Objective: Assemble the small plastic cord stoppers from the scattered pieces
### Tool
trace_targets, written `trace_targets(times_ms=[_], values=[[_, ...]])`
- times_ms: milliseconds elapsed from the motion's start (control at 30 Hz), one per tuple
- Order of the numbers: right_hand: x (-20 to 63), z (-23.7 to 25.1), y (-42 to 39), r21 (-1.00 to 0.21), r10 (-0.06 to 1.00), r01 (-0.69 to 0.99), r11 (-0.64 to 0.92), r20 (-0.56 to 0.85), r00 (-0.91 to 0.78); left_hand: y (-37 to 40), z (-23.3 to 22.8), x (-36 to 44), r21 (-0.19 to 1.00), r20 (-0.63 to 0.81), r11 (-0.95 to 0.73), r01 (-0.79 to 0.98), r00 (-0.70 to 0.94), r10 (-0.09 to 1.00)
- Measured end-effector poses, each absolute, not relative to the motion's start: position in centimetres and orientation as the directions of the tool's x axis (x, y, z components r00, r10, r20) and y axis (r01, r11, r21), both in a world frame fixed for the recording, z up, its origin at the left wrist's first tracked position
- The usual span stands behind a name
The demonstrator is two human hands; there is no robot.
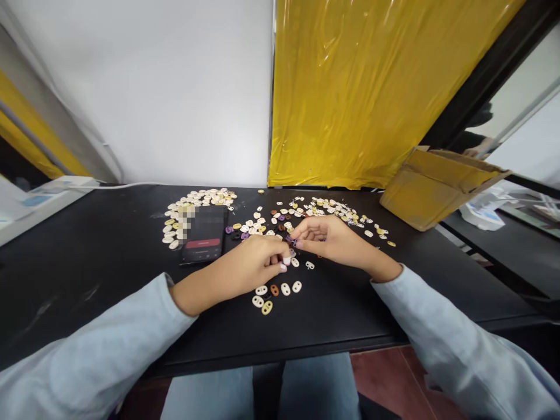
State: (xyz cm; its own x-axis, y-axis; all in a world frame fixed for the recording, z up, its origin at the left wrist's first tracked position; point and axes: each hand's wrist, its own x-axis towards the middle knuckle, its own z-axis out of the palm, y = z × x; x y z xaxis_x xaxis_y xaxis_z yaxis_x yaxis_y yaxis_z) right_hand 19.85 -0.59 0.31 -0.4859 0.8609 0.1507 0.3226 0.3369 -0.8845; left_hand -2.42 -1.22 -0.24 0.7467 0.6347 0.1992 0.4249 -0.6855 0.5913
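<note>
Small oval plastic pieces with two holes lie about both hands on the black table. My right hand (326,238) is closed, thumb and fingertips pinching a small purple piece (291,240). Just left of it, my left hand (258,261) has its fingers curled and the thumb close to the index finger; whatever may be between them is too small to make out. White covers part of one left finger. In front of my left hand sit a brown piece (274,290), a yellowish piece (266,308) and several white ones (286,289).
A phone (203,236) with a lit screen lies left of my hands, beside a heap of cream pieces (175,213). Another heap of pale pieces (335,207) spreads behind my right hand. An open cardboard box (431,189) stands at the right. The table's front edge (280,353) is near my legs.
</note>
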Motion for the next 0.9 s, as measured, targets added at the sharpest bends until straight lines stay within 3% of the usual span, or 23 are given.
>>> trace_targets(times_ms=[133, 300, 500, 900], values=[[19.8, 0.7, -1.1, -0.888, 0.853, 0.306, 0.343, 0.159, -0.496, -0.8, -0.4, -2.3, 0.805, 0.189, -0.472, 0.36, 0.598, 0.779], [19.3, 0.8, -1.5, -0.895, 0.87, 0.291, 0.338, 0.18, -0.459, -0.4, 0.1, -2.2, 0.973, 0.142, -0.209, 0.095, 0.465, 0.874], [18.7, 0.4, -1.4, -0.904, 0.879, 0.22, 0.367, 0.26, -0.399, -0.4, 0.1, -1.9, 0.997, 0.082, -0.07, -0.044, 0.43, 0.899], [18.4, -0.1, -1.5, -0.931, 0.884, 0.164, 0.327, 0.24, -0.401, -0.7, 0.1, -1.7, 0.997, 0.081, -0.078, -0.025, 0.429, 0.9]])
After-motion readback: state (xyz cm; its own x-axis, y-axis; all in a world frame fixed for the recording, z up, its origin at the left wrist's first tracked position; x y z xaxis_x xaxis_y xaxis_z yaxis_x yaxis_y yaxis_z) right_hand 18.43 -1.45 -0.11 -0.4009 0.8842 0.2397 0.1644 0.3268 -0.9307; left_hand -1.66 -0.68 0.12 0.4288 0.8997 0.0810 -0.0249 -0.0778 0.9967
